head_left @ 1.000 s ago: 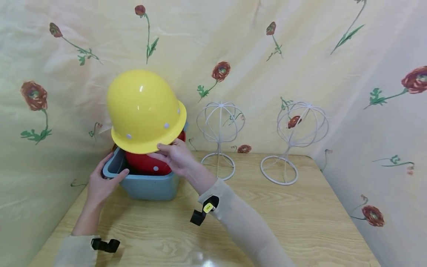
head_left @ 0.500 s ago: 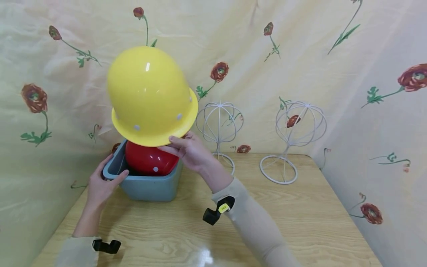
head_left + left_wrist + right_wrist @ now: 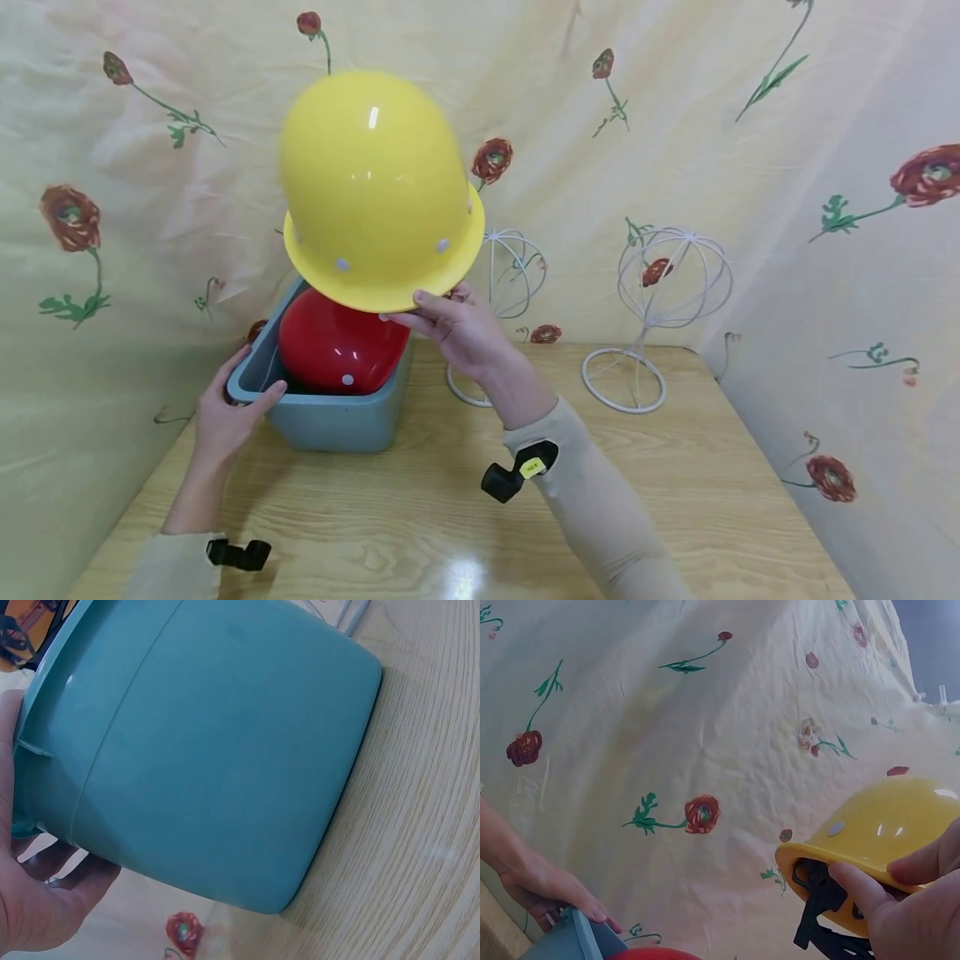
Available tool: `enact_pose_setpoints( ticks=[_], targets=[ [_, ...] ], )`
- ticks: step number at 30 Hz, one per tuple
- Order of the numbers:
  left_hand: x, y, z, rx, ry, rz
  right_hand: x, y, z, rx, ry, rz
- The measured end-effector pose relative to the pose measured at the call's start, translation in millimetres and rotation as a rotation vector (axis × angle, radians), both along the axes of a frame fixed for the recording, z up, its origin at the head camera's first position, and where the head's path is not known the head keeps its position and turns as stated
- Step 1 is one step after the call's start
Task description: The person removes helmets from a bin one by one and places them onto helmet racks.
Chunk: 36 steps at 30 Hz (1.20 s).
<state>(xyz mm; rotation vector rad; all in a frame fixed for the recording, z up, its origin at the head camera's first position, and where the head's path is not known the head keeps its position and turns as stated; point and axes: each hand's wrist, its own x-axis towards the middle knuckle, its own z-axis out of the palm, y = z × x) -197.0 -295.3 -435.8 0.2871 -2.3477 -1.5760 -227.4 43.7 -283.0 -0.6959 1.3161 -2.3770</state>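
Observation:
A yellow hard hat (image 3: 375, 183) hangs above the bin, crown up and slightly tilted. My right hand (image 3: 468, 333) pinches its brim, thumb on top and fingers underneath. In the right wrist view, black straps (image 3: 821, 915) dangle from inside the hat. On the left stands a blue-grey plastic bin (image 3: 333, 425). My left hand (image 3: 228, 421) grips the bin's near left corner, thumb over the rim and fingers round the outside. A red hard hat (image 3: 337, 342) lies inside the bin, its far part hidden by the yellow one.
Two white wire hat stands are at the back of the wooden table (image 3: 360, 517). The right stand (image 3: 642, 333) shows whole; the yellow hat and my right hand partly cover the other stand (image 3: 492, 237). A flowered cloth (image 3: 675, 100) hangs behind.
My right hand has raised the yellow hard hat and carried it to the right, uncovering more of the red hard hat. The left hand and the bin stay in place.

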Motion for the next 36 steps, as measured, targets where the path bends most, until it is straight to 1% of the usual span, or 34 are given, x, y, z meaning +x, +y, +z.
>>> enact_pose_setpoints(
  ticks=[4, 11, 15, 23, 27, 29, 33, 36],
  targets=[
    [-0.8, -1, -0.6, -0.002, 0.006, -0.002, -0.2, 5, -2.0, 0.005, 0.026, -0.005],
    [-0.3, 0, -0.5, 0.008, -0.002, -0.007, -1.1, 14, -3.7, -0.01, 0.0, -0.042],
    [-0.3, 0, -1.5, 0.015, -0.006, -0.002, -0.9, 20, -3.5, -0.015, 0.017, -0.055],
    [-1.7, -1, -3.6, 0.059, 0.01, -0.012, -0.3, 34, -0.3, -0.064, 0.043, -0.097],
    [-0.9, -1, -3.0, 0.07, 0.007, -0.009, 0.0, 41, 0.2, -0.074, 0.049, -0.109],
    [-2.2, 1, -2.8, 0.079, 0.009, -0.007, 0.4, 45, 1.4, -0.076, 0.054, -0.119],
    [-3.9, 0, -4.3, 0.083, 0.011, 0.008, 2.0, 51, 2.2, -0.079, 0.039, -0.137],
    [-4.7, -1, -6.6, 0.062, 0.013, 0.015, 3.1, 55, 3.1, -0.088, 0.024, -0.136]
  ],
)
